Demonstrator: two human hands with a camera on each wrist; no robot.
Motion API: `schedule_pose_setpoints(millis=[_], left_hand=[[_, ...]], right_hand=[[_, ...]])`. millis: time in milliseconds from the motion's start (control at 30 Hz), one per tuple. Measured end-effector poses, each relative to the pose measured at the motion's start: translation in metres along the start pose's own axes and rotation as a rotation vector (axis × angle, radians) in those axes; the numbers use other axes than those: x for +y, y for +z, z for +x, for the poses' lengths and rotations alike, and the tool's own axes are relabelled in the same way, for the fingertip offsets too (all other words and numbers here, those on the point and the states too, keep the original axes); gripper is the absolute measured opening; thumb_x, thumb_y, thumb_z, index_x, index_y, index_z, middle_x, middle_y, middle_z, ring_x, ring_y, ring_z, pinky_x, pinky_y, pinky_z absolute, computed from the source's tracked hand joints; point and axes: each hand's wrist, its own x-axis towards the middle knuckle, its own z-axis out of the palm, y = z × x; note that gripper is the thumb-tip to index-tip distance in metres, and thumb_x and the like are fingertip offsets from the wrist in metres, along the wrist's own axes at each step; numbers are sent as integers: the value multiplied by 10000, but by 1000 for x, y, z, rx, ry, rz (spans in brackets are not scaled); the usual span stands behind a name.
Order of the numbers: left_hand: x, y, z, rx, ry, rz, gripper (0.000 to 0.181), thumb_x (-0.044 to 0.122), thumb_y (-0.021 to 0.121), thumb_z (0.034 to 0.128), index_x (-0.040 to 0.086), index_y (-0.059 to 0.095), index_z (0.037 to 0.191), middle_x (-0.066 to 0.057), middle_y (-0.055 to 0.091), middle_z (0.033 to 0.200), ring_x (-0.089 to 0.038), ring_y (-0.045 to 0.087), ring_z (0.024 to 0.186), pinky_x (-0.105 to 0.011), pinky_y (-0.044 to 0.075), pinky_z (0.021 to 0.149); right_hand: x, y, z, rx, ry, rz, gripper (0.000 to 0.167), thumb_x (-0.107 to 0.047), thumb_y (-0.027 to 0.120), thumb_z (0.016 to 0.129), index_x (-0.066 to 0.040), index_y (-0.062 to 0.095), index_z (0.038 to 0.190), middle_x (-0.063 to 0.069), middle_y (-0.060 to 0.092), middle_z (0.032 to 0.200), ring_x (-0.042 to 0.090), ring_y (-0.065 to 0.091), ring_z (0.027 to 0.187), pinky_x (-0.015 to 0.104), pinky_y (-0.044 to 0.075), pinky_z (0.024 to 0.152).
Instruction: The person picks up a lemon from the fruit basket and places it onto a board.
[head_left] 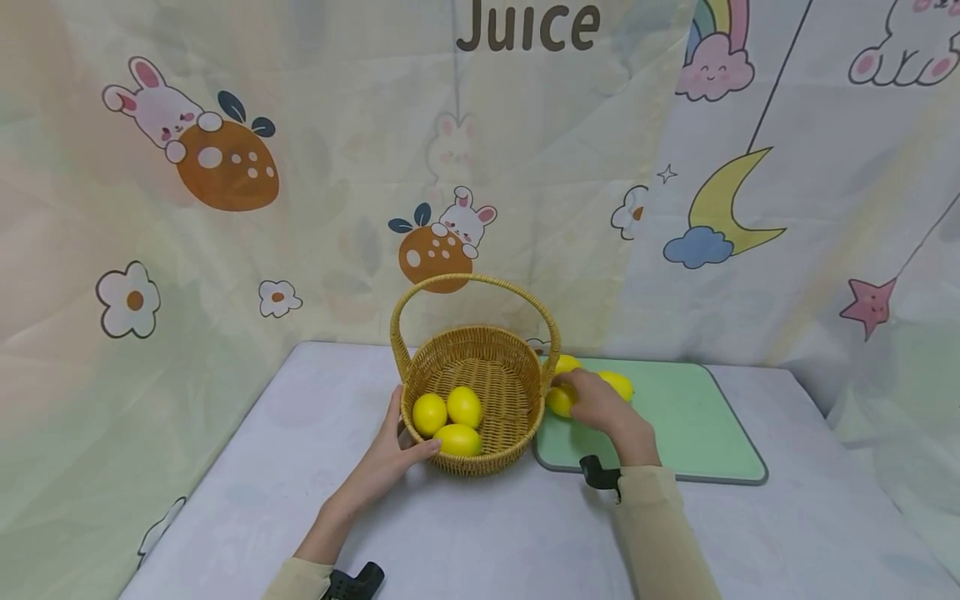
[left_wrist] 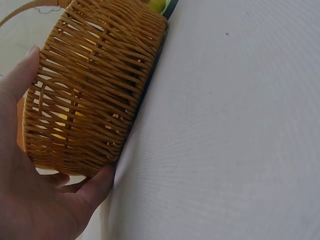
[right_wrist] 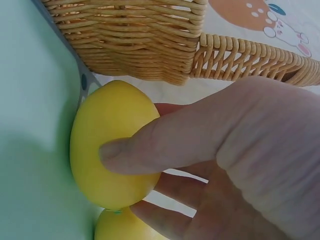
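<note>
A wicker basket (head_left: 517, 400) with a tall handle holds three lemons, one of them (head_left: 465, 407) near its middle. The left hand (head_left: 382, 458) grips the basket's left side, thumb over the rim; the left wrist view shows its fingers against the woven wall (left_wrist: 90, 95). Just right of the basket, the right hand (head_left: 603, 408) holds a lemon (right_wrist: 112, 145) between thumb and fingers, low over the green board. Another lemon (right_wrist: 125, 227) lies beside it in the right wrist view. In the head view, lemons also lie behind (head_left: 567, 363) and to the right (head_left: 617, 384) of the held one.
The green cutting board (head_left: 697, 425) with a grey edge lies flat to the right of the basket on a white-covered table (head_left: 465, 533). A printed cloth (head_left: 337, 167) with rabbits, flowers and a moon hangs behind the table.
</note>
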Motion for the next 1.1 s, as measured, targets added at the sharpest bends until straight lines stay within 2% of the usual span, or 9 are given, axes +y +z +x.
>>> schedule_pose_setpoints(millis=[267,433,667,933,1100], left_hand=[[1,0,0,-2,0,-9,1111,439,745,864,448,-130,1547,5,-51,1686,-359,91,1552,-631,197,1199],[1,0,0,0,-4,-2,1117,445,746,860,436,-131,1551,2,-53,1686,-364,91,1551,-648,182,1195],[2,0,0,0,-4,4,1119,457,745,857,435,-131,1552,-1,-45,1686,-366,85,1551,-674,147,1188],[0,0,0,2,-3,5,1111,449,744,861,452,-130,1546,7,-44,1686,-358,90,1552,-651,173,1195],[0,0,1,2,-2,11,1110,452,742,862,447,-132,1547,2,-45,1687,-362,98,1551,-652,171,1196]], right_hand=[[-4,-5,-4,-4,10,-3,472,82,572,864,-80,642,1301,167,619,1326,393,541,1271,572,418,1081],[-10,-13,-9,-3,18,5,533,97,520,843,-88,627,1330,174,590,1373,402,517,1303,581,410,1090],[-20,-28,-17,3,-10,-15,593,83,567,782,-52,592,1359,196,577,1383,409,527,1271,565,456,1025],[-41,-48,-33,-45,18,22,569,-16,605,854,-58,537,1417,210,499,1472,443,421,1386,607,387,1098],[-59,-60,-48,-32,3,16,546,-25,600,872,-69,546,1413,189,518,1462,432,426,1387,610,373,1107]])
